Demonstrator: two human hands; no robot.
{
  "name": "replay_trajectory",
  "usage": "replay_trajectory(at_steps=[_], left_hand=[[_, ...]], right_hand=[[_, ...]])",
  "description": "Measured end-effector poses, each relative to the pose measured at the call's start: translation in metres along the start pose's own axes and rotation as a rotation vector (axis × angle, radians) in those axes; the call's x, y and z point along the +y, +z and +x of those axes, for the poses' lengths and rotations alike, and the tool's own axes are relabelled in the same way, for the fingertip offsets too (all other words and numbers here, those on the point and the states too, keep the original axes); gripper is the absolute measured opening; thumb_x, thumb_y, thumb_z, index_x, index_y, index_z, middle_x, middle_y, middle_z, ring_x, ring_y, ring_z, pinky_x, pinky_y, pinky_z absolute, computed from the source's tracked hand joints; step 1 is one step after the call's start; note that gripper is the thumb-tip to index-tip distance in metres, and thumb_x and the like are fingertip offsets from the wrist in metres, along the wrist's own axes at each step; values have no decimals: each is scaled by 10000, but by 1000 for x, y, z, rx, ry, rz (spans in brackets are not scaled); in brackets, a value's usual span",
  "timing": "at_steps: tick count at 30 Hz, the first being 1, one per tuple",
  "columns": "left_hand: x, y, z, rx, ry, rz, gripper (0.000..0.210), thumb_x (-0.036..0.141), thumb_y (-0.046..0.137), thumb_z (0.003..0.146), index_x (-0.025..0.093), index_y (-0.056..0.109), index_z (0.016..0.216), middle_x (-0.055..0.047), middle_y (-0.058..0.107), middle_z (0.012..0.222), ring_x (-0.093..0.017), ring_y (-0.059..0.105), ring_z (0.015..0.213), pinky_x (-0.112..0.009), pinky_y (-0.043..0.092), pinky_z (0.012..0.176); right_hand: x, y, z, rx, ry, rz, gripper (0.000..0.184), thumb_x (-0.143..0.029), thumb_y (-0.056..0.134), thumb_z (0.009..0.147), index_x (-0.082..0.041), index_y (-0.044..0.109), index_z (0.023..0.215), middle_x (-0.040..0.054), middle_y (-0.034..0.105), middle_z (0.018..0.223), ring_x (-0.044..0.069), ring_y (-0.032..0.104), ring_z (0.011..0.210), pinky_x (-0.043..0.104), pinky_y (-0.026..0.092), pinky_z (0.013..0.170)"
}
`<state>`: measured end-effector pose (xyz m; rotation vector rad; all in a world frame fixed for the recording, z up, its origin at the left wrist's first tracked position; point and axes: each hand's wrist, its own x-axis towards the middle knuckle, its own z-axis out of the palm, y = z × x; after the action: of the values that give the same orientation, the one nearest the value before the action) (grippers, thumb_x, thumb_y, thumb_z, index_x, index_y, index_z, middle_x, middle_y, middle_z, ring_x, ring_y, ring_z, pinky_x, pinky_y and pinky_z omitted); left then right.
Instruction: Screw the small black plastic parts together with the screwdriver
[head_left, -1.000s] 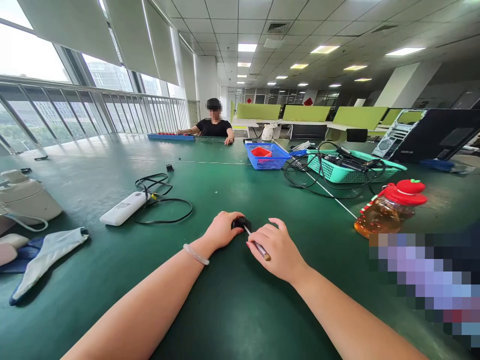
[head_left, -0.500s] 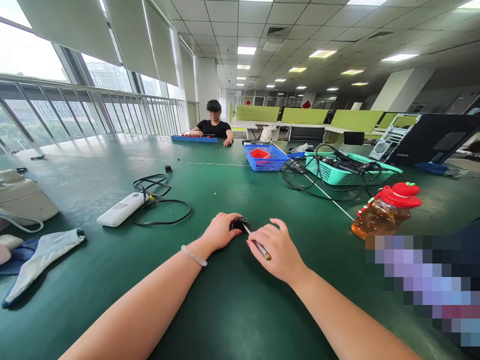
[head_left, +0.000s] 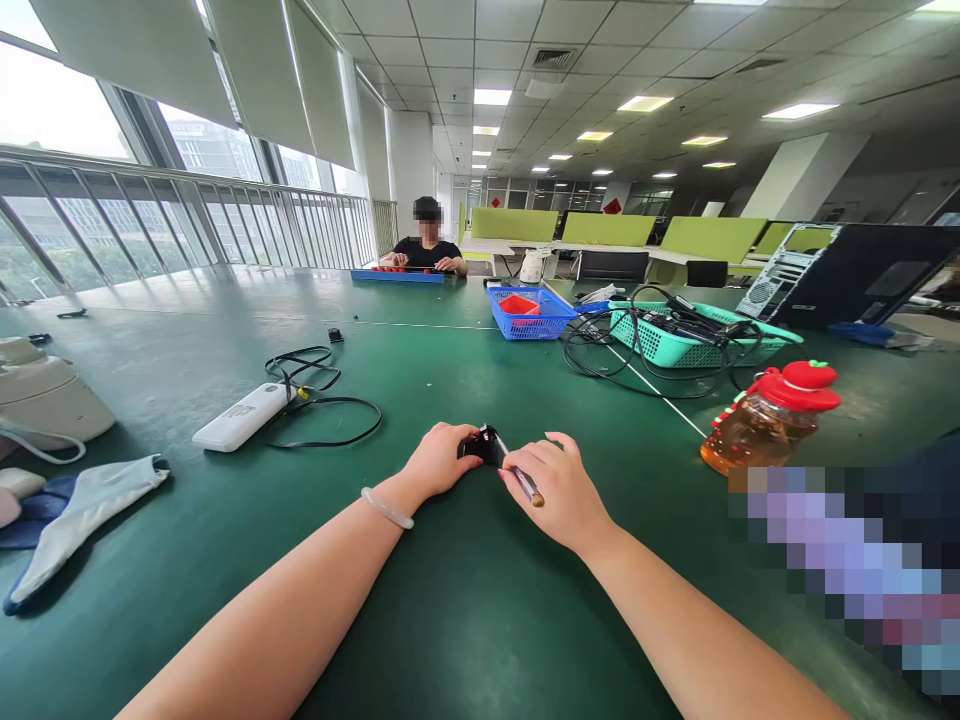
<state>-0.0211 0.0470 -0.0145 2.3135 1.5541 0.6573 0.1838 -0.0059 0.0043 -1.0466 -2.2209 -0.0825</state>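
In front of us, at the near middle of the green table [head_left: 480,610], is a small black object [head_left: 480,448], partly hidden by our fingers, so we cannot tell what it is. Our left hand [head_left: 441,457] grips its left side, the thumb on the near side and the other fingers curled over the top. Our right hand [head_left: 553,485] pinches a slim tool [head_left: 529,484] between thumb and fingers, its brown end toward us and its far end at the right side of the black object; the little finger is lifted away. A pale bracelet [head_left: 386,509] circles our left wrist. Left of our hands we see a white device [head_left: 244,416] with a black cord [head_left: 352,438] looped beside it, and farther left a blue-and-white cloth [head_left: 97,500]. To our right stands a bottle [head_left: 765,428] of amber liquid with a red lid. Beyond it, a teal basket [head_left: 664,347] holds black cables [head_left: 679,322], and a blue basket [head_left: 534,328] holds a red container [head_left: 519,305]. Across the table, a person [head_left: 427,252] in black sits behind a long blue tray [head_left: 397,277].
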Motion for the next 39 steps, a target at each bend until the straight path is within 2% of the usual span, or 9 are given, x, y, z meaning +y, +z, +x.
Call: replay_trajectory(at_steps=[9, 22, 25, 29, 32, 35, 39], left_hand=[[-3, 2, 0, 13, 67, -32, 389, 304, 656, 812, 278, 651, 1200, -15, 707, 1167, -256, 587, 1073, -395, 468, 977], [3, -4, -3, -55, 108, 92, 443, 305, 598, 871, 300, 566, 1313, -50, 686, 1160, -251, 571, 1101, -414, 433, 1023], [5, -4, -4, -64, 106, 113, 444, 312, 588, 879, 283, 555, 1321, -66, 675, 1165, -262, 562, 1114, -427, 428, 1026], [6, -5, -4, -64, 98, 104, 428, 314, 583, 879, 277, 564, 1305, -68, 674, 1177, -269, 564, 1113, -434, 436, 1017], [6, -4, -5, -44, 89, 58, 400, 306, 599, 862, 279, 593, 1261, -53, 666, 1215, -270, 557, 1137, -431, 439, 1021], [6, -5, -5, -43, 81, 22, 387, 301, 618, 843, 269, 611, 1228, -50, 674, 1200, -269, 562, 1134, -428, 447, 1014], [9, -8, -6, -73, 78, 24, 391, 288, 624, 838, 264, 610, 1228, -55, 692, 1156, -272, 572, 1116, -449, 447, 1004]], right_hand=[[3, 3, 0, -26, 29, -38, 166, -251, 501, 942, -221, 607, 818, -1, 682, 785, 158, 612, 756, 404, 299, 1008], [3, 4, 0, -48, 39, -59, 137, -265, 535, 932, -221, 603, 821, -9, 679, 771, 157, 610, 744, 418, 313, 993], [2, 4, 0, 25, 80, -90, 173, -262, 528, 930, -213, 605, 783, -11, 664, 711, 155, 594, 698, 427, 307, 991], [1, 2, 1, 237, 176, -16, 247, -273, 510, 930, -209, 588, 704, -28, 632, 612, 130, 559, 594, 399, 330, 980], [0, 1, 2, 270, 219, 138, 286, -313, 495, 933, -220, 586, 678, -30, 629, 589, 125, 547, 555, 348, 401, 904], [0, 1, 2, 208, 280, 244, 323, -372, 479, 933, -230, 604, 671, -9, 636, 595, 150, 576, 586, 301, 455, 750], [3, 5, 2, 106, 399, 404, 356, -467, 477, 918, -223, 609, 694, -5, 606, 584, 144, 544, 536, 253, 418, 550]])
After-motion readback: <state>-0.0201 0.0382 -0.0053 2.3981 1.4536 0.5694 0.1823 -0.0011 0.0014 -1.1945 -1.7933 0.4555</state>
